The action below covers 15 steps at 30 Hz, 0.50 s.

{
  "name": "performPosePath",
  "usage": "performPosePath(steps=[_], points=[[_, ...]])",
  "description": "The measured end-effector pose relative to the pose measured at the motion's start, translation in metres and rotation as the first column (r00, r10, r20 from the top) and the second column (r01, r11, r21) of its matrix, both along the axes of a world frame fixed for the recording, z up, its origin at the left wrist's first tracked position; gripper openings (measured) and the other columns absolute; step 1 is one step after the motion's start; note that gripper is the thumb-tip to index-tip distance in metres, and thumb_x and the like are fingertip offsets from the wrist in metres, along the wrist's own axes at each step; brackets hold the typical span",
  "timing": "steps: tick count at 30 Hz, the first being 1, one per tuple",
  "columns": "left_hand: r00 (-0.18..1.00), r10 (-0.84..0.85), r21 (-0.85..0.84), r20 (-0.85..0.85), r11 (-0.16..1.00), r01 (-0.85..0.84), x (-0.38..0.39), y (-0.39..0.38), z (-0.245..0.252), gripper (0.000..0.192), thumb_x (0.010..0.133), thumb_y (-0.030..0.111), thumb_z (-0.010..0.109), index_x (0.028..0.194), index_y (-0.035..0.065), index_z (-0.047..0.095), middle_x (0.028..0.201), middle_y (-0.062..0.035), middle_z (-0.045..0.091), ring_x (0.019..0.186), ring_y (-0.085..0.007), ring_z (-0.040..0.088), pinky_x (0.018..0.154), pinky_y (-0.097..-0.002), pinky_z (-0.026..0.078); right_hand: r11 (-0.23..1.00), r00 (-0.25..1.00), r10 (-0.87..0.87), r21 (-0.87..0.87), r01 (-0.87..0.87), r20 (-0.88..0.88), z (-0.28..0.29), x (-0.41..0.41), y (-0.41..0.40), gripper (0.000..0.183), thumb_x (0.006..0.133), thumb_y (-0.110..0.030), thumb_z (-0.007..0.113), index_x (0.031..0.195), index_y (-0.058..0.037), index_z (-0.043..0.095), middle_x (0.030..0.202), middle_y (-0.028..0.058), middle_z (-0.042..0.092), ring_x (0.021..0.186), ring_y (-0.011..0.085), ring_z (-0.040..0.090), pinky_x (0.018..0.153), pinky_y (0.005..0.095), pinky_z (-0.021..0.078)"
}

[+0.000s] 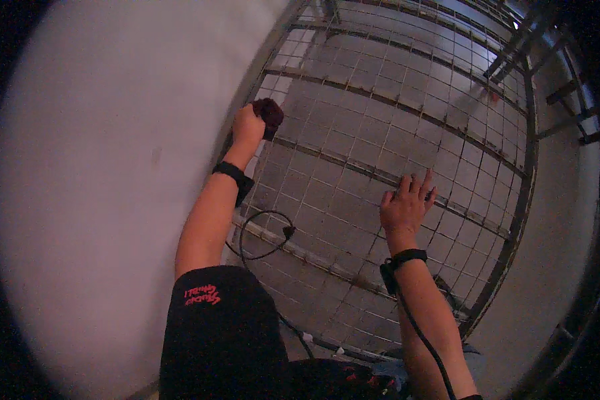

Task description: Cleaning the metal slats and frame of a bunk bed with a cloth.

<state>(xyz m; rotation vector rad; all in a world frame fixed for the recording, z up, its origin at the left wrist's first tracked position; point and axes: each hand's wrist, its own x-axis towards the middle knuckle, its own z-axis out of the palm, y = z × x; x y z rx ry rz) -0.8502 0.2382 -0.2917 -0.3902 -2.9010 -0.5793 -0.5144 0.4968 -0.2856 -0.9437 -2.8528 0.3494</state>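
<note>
A dark red, rough-textured cloth or pad (271, 115) is gripped in my left hand (248, 127), at the left edge of a metal wire-mesh rack (377, 132). The fist hides part of the pad, so its exact kind is unclear. My right hand (405, 207) rests palm down with fingers spread over a crossbar of the mesh, and it holds nothing. Both wrists wear black straps, each with a small device; a black cable runs back from the right one along the forearm.
A pale wall (105, 165) rises close along the rack's left side. A looped black cable (265, 212) with a dark connector (288, 231) lies over the mesh near my left forearm. Dark metal legs or frames (570, 110) stand beyond the right edge. Floor (380, 155) shows through the mesh.
</note>
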Motion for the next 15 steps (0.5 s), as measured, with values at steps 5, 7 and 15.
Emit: performPosePath(steps=[5, 7, 15], points=[[0.996, 0.066, -0.123, 0.059, 0.991, -0.058, 0.064, -0.039, 0.019, 0.019, 0.084, 0.005, 0.06, 0.098, -0.0061, 0.065, 0.099, -0.0294, 0.064, 0.094, -0.0466, 0.061, 0.083, -0.052, 0.051, 0.995, 0.999, -0.04, 0.094, 0.041, -0.008, -0.013, 0.001, 0.0, 0.046, 0.084, -0.028, 0.06, 0.125, -0.0077, 0.055, 0.138, 0.0107, 0.049, 0.149, 0.0322, 0.017, 0.117, 0.0547, 0.0134], [0.983, 0.131, -0.218, 0.132, 0.971, -0.1, 0.103, -0.055, 0.034, 0.019, 0.085, 0.004, 0.059, 0.101, -0.0061, 0.064, 0.102, -0.029, 0.063, 0.096, -0.0461, 0.06, 0.082, -0.0518, 0.05, 0.993, 1.0, -0.027, 0.116, 0.028, -0.008, -0.014, 0.001, 0.002, 0.045, 0.084, -0.027, 0.06, 0.125, -0.0078, 0.055, 0.138, 0.0106, 0.049, 0.149, 0.0322, 0.017, 0.117, 0.0546, 0.0139], [0.926, 0.355, -0.353, 0.13, 0.889, -0.291, 0.281, -0.209, 0.041, 0.037, 0.085, 0.002, 0.058, 0.122, -0.002, 0.056, 0.117, -0.0236, 0.057, 0.11, -0.0418, 0.055, 0.094, -0.0471, 0.048, 0.996, 0.998, 0.015, 0.084, -0.02, 0.058, -0.003, -0.002, -0.01, 0.044, 0.089, -0.027, 0.057, 0.129, -0.0096, 0.054, 0.142, 0.0102, 0.048, 0.149, 0.0311, 0.018, 0.117, 0.0543, 0.0138]])
